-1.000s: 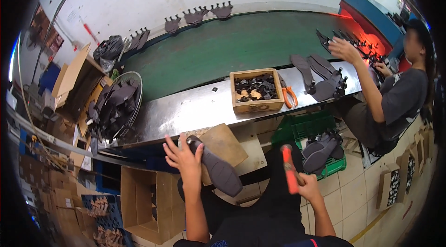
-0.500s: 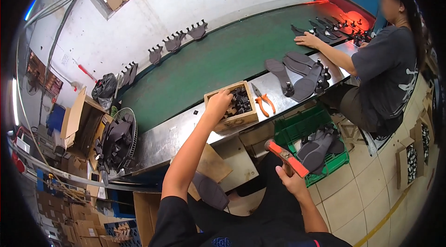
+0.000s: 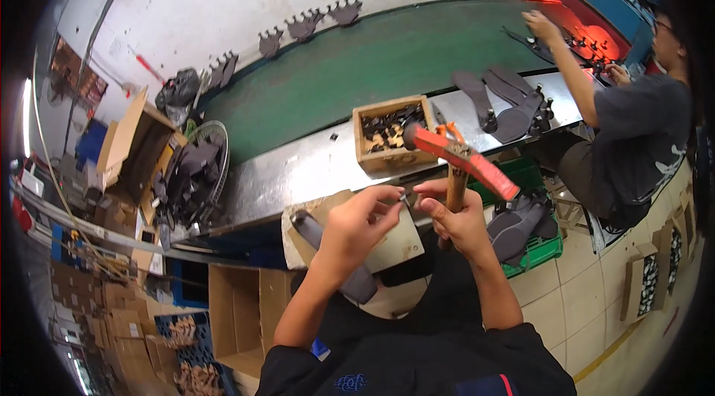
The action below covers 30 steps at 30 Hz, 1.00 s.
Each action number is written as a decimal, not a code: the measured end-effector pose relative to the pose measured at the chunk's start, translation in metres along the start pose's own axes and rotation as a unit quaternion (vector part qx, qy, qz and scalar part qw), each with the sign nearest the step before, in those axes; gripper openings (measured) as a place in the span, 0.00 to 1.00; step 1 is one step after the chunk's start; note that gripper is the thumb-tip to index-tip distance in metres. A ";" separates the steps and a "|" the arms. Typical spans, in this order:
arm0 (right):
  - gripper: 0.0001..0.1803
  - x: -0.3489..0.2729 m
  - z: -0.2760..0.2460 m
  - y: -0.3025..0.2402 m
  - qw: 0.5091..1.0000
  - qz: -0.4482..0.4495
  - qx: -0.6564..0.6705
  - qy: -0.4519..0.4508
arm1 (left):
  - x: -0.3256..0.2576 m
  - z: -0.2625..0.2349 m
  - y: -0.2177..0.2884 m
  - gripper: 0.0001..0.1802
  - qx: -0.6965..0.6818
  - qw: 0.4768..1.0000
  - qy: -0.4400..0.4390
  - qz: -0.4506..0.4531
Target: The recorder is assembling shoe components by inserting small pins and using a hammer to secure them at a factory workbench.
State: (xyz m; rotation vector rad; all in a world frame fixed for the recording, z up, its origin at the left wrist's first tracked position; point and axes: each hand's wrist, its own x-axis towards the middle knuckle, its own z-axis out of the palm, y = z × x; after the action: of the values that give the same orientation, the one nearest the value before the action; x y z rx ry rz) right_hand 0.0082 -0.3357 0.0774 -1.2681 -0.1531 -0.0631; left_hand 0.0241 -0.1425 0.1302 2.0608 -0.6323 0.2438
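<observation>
In my right hand (image 3: 463,223) is a hammer (image 3: 484,167) with a red-painted head and a wooden handle, held upright. My left hand (image 3: 359,226) is beside it, thumb and fingertips pinching a small dark piece (image 3: 403,197) too small to make out fully. Below my left hand a dark shoe sole (image 3: 360,286) leans against a pale board (image 3: 402,243), partly hidden by my wrist. Beyond the hammer stands a wooden box (image 3: 396,160) of small black and tan pieces. Orange-handled pliers (image 3: 449,129) lie beside it, partly covered by the hammer head.
Past the metal ledge (image 3: 268,180) runs a green conveyor belt (image 3: 328,83). Dark soles with heels (image 3: 514,124) lie on the ledge at right, near a seated co-worker (image 3: 633,128). A green crate (image 3: 547,251) holds more soles. A round basket (image 3: 226,165) stands at left.
My left hand has come out of the wooden box toward my right hand, pinching a small piece. The hammer has risen in view. The co-worker's hand has lifted off the soles.
</observation>
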 end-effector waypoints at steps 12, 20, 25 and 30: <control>0.09 -0.023 0.114 0.004 0.949 0.100 0.228 -0.192 | -0.095 -0.078 0.001 0.13 -0.047 0.981 0.185 0.029; 0.12 -0.010 0.132 0.030 0.956 0.130 0.151 -0.217 | -0.115 -0.106 -0.023 0.08 -0.103 0.984 0.127 -0.077; 0.13 -0.002 0.140 0.032 0.964 0.090 0.084 -0.235 | -0.125 -0.071 -0.047 0.05 -0.491 0.826 0.206 -0.184; 0.16 0.000 0.146 0.043 0.980 -0.049 -0.030 -0.190 | -0.128 -0.047 -0.037 0.09 -0.747 0.575 0.174 -0.285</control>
State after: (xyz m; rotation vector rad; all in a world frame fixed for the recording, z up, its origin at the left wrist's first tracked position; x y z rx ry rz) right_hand 0.0024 -0.1833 0.0794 -1.3225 -0.5463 0.0922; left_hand -0.0617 -0.0435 0.0760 0.3842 0.1992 -0.2474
